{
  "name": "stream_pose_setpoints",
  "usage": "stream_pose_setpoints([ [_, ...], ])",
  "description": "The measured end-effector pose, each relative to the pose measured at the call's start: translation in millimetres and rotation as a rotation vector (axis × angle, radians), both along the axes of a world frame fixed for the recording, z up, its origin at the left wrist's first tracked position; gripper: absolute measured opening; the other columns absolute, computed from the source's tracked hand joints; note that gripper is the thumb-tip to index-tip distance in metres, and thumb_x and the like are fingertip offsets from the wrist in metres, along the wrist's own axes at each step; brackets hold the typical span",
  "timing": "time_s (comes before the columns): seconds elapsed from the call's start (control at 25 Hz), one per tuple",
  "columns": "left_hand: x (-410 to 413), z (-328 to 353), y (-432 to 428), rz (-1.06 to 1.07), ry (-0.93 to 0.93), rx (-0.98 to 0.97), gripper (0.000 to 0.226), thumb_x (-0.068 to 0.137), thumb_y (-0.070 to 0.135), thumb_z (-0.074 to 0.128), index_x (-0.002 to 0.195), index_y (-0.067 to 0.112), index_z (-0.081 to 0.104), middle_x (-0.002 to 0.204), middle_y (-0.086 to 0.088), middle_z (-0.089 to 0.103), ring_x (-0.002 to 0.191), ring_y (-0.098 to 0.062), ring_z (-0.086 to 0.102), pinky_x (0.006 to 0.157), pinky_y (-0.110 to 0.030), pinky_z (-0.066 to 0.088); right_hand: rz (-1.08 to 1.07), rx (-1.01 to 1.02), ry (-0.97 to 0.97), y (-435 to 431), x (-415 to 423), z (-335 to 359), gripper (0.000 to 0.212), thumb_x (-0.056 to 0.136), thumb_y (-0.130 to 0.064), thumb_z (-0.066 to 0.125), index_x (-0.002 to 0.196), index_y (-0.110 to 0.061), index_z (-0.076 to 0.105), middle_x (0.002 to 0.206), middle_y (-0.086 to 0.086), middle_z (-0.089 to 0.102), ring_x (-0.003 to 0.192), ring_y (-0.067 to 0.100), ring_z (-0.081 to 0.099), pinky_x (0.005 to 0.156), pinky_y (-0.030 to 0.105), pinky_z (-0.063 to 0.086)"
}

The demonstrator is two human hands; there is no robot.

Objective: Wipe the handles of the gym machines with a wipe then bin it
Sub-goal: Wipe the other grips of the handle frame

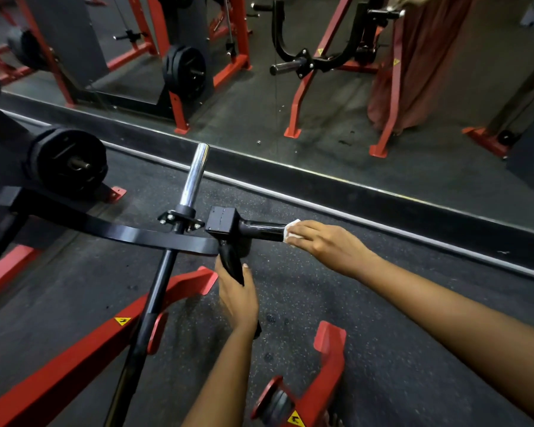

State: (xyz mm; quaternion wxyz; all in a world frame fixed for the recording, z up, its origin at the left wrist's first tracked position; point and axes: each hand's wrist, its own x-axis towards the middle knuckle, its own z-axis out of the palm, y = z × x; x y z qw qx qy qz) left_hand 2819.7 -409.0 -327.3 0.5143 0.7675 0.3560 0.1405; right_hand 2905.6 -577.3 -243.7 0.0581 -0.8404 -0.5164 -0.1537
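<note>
Wipe [291,228] is sitting on the horizontal handle [264,231] that sticks out to the right of the black block [222,220] on the machine's lever arm. The right hand [324,241] is pressing it there, fingers together and curled over the white sheet and the bar beneath. Only a small corner of the sheet is showing past the fingertips. The wipe is lying toward the outer part of this handle. The glossy stretch between it and the block is showing bare, and whether that stretch has been covered cannot be told.

The left hand [238,294] is gripping the lower handle [232,266], which is pointing down and toward the camera from the same block. Its fingers and thumb are clamped round the grip. In my judgement it is steadying the arm and not cleaning, as no wipe is showing in that hand.

Progress is reading as early to middle. One handle is being wiped, the lower handle is looking untreated, and the chrome peg [195,175] above is no grip and needs no attention. Other machines are showing in the mirror [321,103] behind, and their handles are presumably outstanding.

No bin is appearing in view, so the disposal step is not yet begun, and the wipe is looking intact enough to serve further handles
</note>
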Motion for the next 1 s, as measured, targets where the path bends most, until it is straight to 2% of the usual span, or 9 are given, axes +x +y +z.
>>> stream_pose_setpoints([
  [0.12, 2, -5, -1, 0.026, 0.012, 0.011, 0.057, 0.093, 0.029, 0.052, 0.143, 0.026, 0.026, 0.134, -0.012, 0.052, 0.117, -0.033, 0.051, 0.084, -0.032, 0.035, 0.127, 0.02, -0.1, 45, 7, -4, 0.021, 0.084, -0.004, 0.058, 0.101, -0.009, 0.069, 0.103, 0.006, 0.069, 0.097, 0.02, 0.066, 0.068, 0.027, 0.057],
  [0.24, 2, -8, 0, 0.029, -0.006, 0.017, 0.056, 0.093, 0.028, 0.052, 0.143, 0.028, 0.026, 0.132, -0.011, 0.053, 0.115, -0.033, 0.053, 0.08, -0.03, 0.035, 0.24, -0.15, -0.191, 92, 10, -11, 0.019, 0.089, -0.017, 0.052, 0.092, -0.019, 0.07, 0.092, -0.006, 0.068, 0.087, 0.013, 0.064, 0.067, 0.023, 0.051],
  [0.4, 2, -9, -1, 0.021, 0.017, 0.068, 0.061, 0.093, 0.033, 0.051, 0.146, 0.03, 0.02, 0.138, -0.011, 0.049, 0.118, -0.033, 0.052, 0.084, -0.034, 0.038, 0.251, -0.239, -0.266, 68, 18, -18, 0.022, 0.088, -0.012, 0.051, 0.08, -0.017, 0.071, 0.088, -0.005, 0.065, 0.081, 0.013, 0.061, 0.067, 0.024, 0.051],
  [0.48, -1, -7, -2, -0.01, -0.003, 0.097, 0.065, 0.094, 0.034, 0.049, 0.147, 0.036, 0.011, 0.144, -0.008, 0.043, 0.122, -0.032, 0.049, 0.093, -0.039, 0.04, 0.252, -0.277, -0.338, 44, 19, -24, 0.024, 0.088, -0.008, 0.05, 0.08, -0.015, 0.071, 0.089, -0.004, 0.064, 0.079, 0.014, 0.06, 0.068, 0.025, 0.051],
  [0.56, -6, -6, -3, -0.042, -0.026, 0.135, 0.068, 0.095, 0.033, 0.047, 0.147, 0.041, 0.004, 0.146, -0.006, 0.04, 0.122, -0.03, 0.049, 0.094, -0.041, 0.04, 0.229, -0.286, -0.344, 20, 16, -26, 0.021, 0.088, -0.011, 0.053, 0.081, -0.016, 0.072, 0.089, -0.005, 0.064, 0.079, 0.014, 0.06, 0.069, 0.024, 0.051],
  [0.68, -17, -8, -7, -0.092, -0.047, 0.172, 0.07, 0.096, 0.032, 0.046, 0.14, 0.05, -0.005, 0.131, -0.009, 0.047, 0.108, -0.028, 0.054, 0.084, -0.036, 0.041, 0.212, -0.24, -0.292, 5, 12, -21, 0.016, 0.089, -0.016, 0.057, 0.082, -0.015, 0.072, 0.088, -0.005, 0.065, 0.081, 0.014, 0.061, 0.069, 0.025, 0.051],
  [0.76, -20, -8, -8, -0.091, -0.038, 0.214, 0.069, 0.095, 0.031, 0.045, 0.136, 0.053, -0.006, 0.122, -0.01, 0.048, 0.099, -0.03, 0.057, 0.079, -0.038, 0.043, 0.226, -0.185, -0.294, 23, 15, -15, 0.018, 0.091, -0.015, 0.054, 0.087, -0.011, 0.071, 0.089, -0.002, 0.066, 0.084, 0.017, 0.062, 0.07, 0.027, 0.052],
  [0.84, -19, -10, -9, -0.081, -0.026, 0.242, 0.069, 0.095, 0.031, 0.045, 0.136, 0.053, -0.006, 0.119, -0.01, 0.049, 0.095, -0.032, 0.057, 0.078, -0.042, 0.045, 0.266, -0.174, -0.316, 52, 20, -11, 0.019, 0.09, -0.014, 0.053, 0.086, -0.011, 0.071, 0.089, -0.001, 0.066, 0.084, 0.017, 0.063, 0.069, 0.027, 0.052],
  [1.0, -18, -13, -8, -0.069, -0.027, 0.268, 0.069, 0.096, 0.032, 0.044, 0.138, 0.052, -0.006, 0.12, -0.009, 0.048, 0.094, -0.033, 0.058, 0.076, -0.042, 0.045, 0.334, -0.292, -0.366, 72, 21, -10, 0.013, 0.08, -0.016, 0.062, 0.073, -0.018, 0.073, 0.085, -0.006, 0.066, 0.077, 0.011, 0.06, 0.065, 0.021, 0.049],
])
